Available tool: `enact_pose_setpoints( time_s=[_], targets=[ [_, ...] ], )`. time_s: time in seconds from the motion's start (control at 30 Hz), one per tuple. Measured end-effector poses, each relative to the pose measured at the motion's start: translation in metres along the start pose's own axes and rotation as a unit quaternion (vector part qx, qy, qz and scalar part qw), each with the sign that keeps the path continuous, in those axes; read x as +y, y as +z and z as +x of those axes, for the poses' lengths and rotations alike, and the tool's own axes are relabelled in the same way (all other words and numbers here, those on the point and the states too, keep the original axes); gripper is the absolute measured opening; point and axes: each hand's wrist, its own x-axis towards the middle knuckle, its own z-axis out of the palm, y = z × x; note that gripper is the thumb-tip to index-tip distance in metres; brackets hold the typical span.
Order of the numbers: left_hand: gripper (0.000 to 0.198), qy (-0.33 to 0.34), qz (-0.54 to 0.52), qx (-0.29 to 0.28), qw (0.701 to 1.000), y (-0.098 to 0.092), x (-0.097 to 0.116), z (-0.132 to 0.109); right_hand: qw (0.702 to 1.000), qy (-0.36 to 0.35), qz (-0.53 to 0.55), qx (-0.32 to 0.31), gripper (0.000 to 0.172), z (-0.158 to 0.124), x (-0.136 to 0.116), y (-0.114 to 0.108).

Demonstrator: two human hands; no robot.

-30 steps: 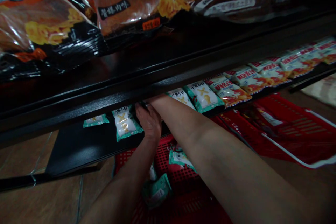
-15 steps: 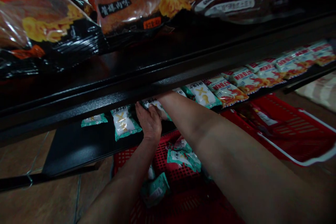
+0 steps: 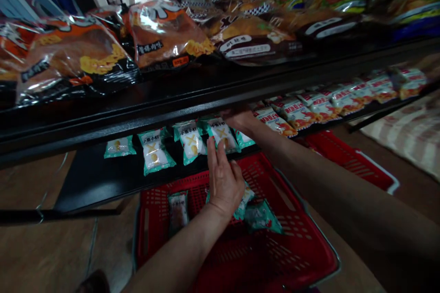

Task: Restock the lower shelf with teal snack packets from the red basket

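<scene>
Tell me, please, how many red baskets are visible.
2: one red basket below the left hand, a second basket farther right, beyond the right forearm; others may be hidden.

A person's left hand point(image 3: 226, 187), fingers extended before a green-edged packet point(image 3: 227, 132), right hand point(image 3: 242, 120) partly hidden beneath an upper shelf point(image 3: 154, 115), similar packets point(image 3: 178, 210) inside a red basket point(image 3: 287, 201), orange bags point(image 3: 165, 32) above.

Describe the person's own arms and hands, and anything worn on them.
The left forearm and right forearm are bare where they show, with no sleeve in view. The left hand wears no glove, and its wrist shows no watch or band. The right hand also looks gloveless, but it is partly hidden in shadow, so small details such as rings cannot be told.
</scene>
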Motion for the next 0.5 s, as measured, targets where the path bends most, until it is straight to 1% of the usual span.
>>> enact_pose_setpoints(
  time_s=[0.07,0.17,0.3,0.37,0.5],
  targets=[
    [0.057,0.003,0.001,0.003,1.0,0.008,0.009,0.005,1.0,-0.003,-0.008,0.008,0.037,-0.011,0.006,0.002],
    [0.063,-0.021,0.005,0.01,1.0,0.016,0.014,0.013,1.0,-0.009,-0.02,-0.013,0.04,-0.018,0.012,0.006],
    [0.064,-0.057,0.008,0.011,0.998,0.019,0.013,0.021,0.999,-0.007,-0.034,-0.038,0.043,-0.015,0.014,0.013],
    [0.063,-0.067,0.005,0.007,0.998,0.018,0.011,0.025,0.998,-0.007,-0.04,-0.039,0.044,-0.013,0.012,0.017],
    [0.064,-0.085,-0.012,0.006,0.996,0.019,0.006,0.033,0.998,-0.03,-0.034,-0.036,0.045,-0.011,0.008,0.023]
  ],
)
